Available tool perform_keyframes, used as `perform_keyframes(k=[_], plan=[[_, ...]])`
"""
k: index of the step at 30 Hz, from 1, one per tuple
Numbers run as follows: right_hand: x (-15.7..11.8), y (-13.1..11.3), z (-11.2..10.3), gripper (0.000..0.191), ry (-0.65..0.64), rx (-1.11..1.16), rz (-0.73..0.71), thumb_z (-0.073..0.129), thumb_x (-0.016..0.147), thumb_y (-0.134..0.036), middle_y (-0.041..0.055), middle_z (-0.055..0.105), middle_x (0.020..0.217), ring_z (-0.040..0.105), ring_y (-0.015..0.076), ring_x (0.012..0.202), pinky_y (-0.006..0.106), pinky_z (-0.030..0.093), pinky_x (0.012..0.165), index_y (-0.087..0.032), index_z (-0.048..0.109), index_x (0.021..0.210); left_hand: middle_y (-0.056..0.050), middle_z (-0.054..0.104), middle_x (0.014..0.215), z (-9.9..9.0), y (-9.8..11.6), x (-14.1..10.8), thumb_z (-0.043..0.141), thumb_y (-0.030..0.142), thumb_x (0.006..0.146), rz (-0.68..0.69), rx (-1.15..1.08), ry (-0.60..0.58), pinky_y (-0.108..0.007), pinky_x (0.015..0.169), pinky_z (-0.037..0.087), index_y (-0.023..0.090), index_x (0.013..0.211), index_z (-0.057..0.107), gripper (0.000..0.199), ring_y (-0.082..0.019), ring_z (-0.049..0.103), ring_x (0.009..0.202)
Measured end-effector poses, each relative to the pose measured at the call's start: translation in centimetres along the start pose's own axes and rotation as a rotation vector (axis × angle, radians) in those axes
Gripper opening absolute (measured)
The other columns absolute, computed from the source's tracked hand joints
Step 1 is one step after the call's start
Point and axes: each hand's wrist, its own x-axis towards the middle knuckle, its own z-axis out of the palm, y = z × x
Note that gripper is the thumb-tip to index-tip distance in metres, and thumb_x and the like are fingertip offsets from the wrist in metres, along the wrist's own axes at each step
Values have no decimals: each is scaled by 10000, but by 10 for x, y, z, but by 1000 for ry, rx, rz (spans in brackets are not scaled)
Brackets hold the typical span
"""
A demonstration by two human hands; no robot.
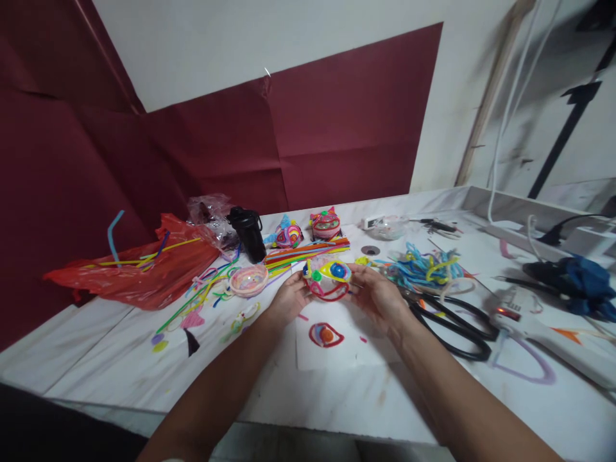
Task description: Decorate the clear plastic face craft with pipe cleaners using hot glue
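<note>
A round pipe-cleaner craft piece (327, 280) with yellow, blue, green and red shapes is held up between both hands. My left hand (292, 296) grips its left side, and my right hand (376, 294) grips the right side, fingers curled round the edge. Below it, on a white paper sheet (308, 356), lies a red-outlined eye shape (326, 334) with an orange centre. A pink ring-shaped bowl piece (249, 280) rests to the left of my left hand. Two finished-looking colourful pieces (325, 224) (289, 235) stand behind.
Black-handled scissors (452, 327) and a white glue gun (543, 330) lie at the right. Behind them is a blue and yellow pipe-cleaner pile (428, 268). A black bottle (248, 234) stands back left, beside a red plastic bag (149, 273).
</note>
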Motion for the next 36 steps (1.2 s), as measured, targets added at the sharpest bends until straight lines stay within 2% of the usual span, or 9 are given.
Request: perform_keyframes(k=[4,8,12,18,22,26,33,36], plan=[[1,2,-2,166,-30,-5,-19,641,655,-81,-14,638,618,556,107,517,233,517,523,-191,675,774,-30,666,828,1,0,0,590,33,764,-7,-17,-1,-298,700,515,163,933,599,213,-139,634,704],[2,4,-4,266,-47,-36,-44,661,596,-69,-14,663,669,598,118,610,221,514,560,-194,687,830,-31,660,808,6,3,-3,523,48,806,-49,-54,64,-298,676,511,168,938,591,191,-140,627,676],[3,6,-6,346,-25,-90,-59,669,530,-58,-38,656,650,576,112,603,214,489,562,-211,675,840,-43,640,767,11,7,-5,499,196,865,-87,-73,97,-301,643,509,160,945,594,129,-152,615,655],[6,11,-10,367,21,-125,-71,670,514,-54,-40,677,693,572,116,619,220,471,575,-223,670,840,-46,641,803,18,9,-10,578,383,848,-79,0,59,-302,710,522,173,1005,606,264,-156,618,713],[7,14,-11,345,27,-158,-71,674,542,-59,-32,693,722,581,126,648,227,467,597,-228,666,842,-31,645,846,19,8,-14,659,348,797,-38,108,46,-296,698,528,201,1020,591,276,-148,620,715],[5,17,-10,316,23,-186,-92,675,569,-75,-28,682,692,580,136,650,248,468,625,-220,656,849,-10,633,865,20,8,-16,742,308,723,-2,206,46,-296,669,531,234,1073,559,402,-136,621,690],[3,17,-8,383,3,-236,-98,718,514,-81,-32,686,699,611,142,689,267,482,685,-206,650,870,-46,625,996,23,9,-20,767,299,692,37,358,13,-303,638,548,226,1083,526,465,-166,630,794],[6,19,-12,406,-15,-273,-109,760,498,-117,-39,683,692,627,155,704,295,496,707,-212,641,874,-67,611,1080,21,9,-20,785,310,670,30,396,27,-334,653,560,244,1146,502,558,-182,635,821]])
